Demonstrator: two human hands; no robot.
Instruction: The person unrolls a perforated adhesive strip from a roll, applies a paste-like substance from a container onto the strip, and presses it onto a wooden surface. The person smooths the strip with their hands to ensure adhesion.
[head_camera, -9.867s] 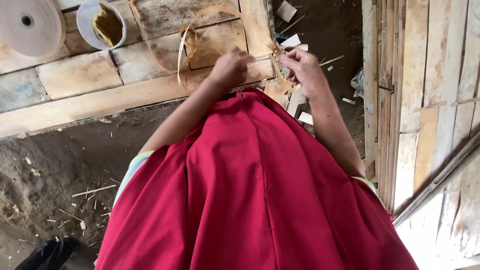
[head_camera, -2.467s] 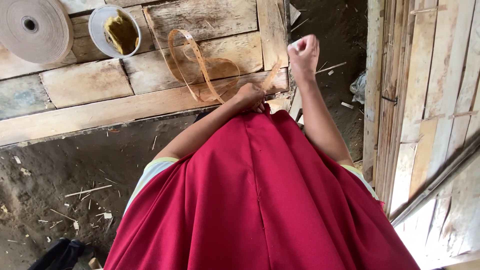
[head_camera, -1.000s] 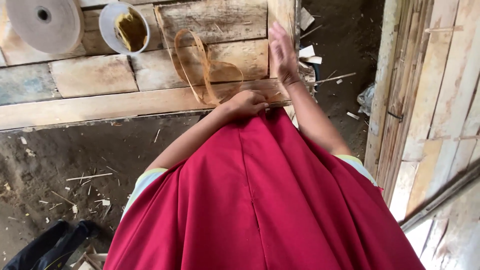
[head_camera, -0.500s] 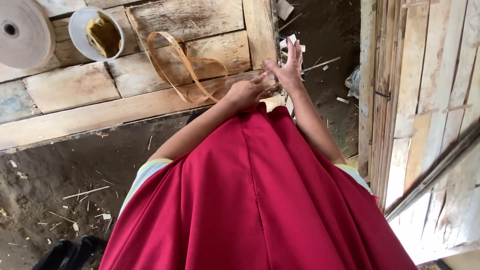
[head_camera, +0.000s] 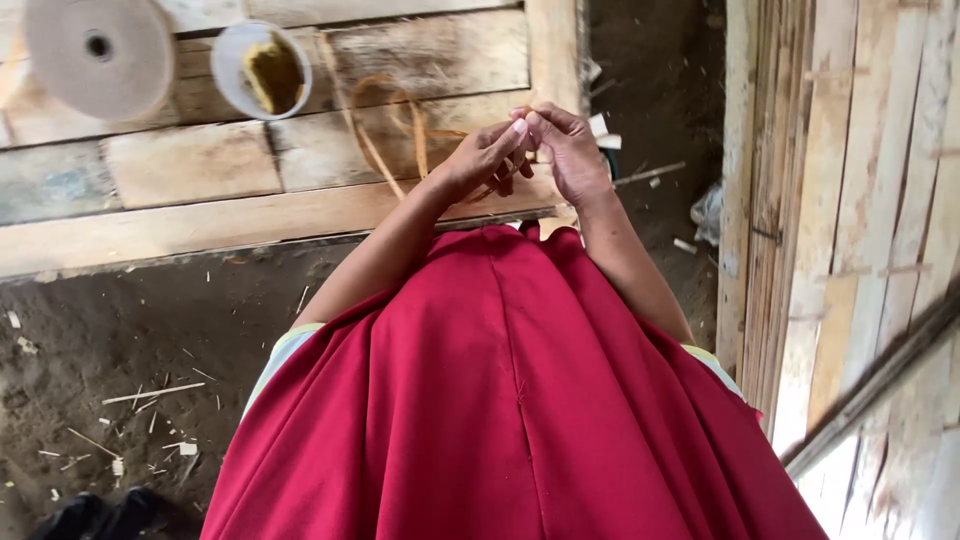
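Note:
My left hand (head_camera: 483, 160) and my right hand (head_camera: 566, 150) meet fingertip to fingertip above the front edge of a rough wooden plank table (head_camera: 190, 165). Both pinch the near end of a thin, pale brown strip (head_camera: 395, 125) that curls in a loop over the planks behind my left hand. My red skirt (head_camera: 510, 400) fills the lower middle of the view and hides my legs.
A round white roll with a centre hole (head_camera: 98, 55) lies at the table's back left. Beside it stands a white bowl holding a yellowish-brown mass (head_camera: 262, 68). Dirt floor with splinters (head_camera: 130, 380) lies at left, dark shoes (head_camera: 95, 515) at bottom left. A plank wall (head_camera: 860, 200) stands at right.
My right hand, raised and apart from the left a second ago, has come down so both hands now pinch the strip together. The view has shifted slightly.

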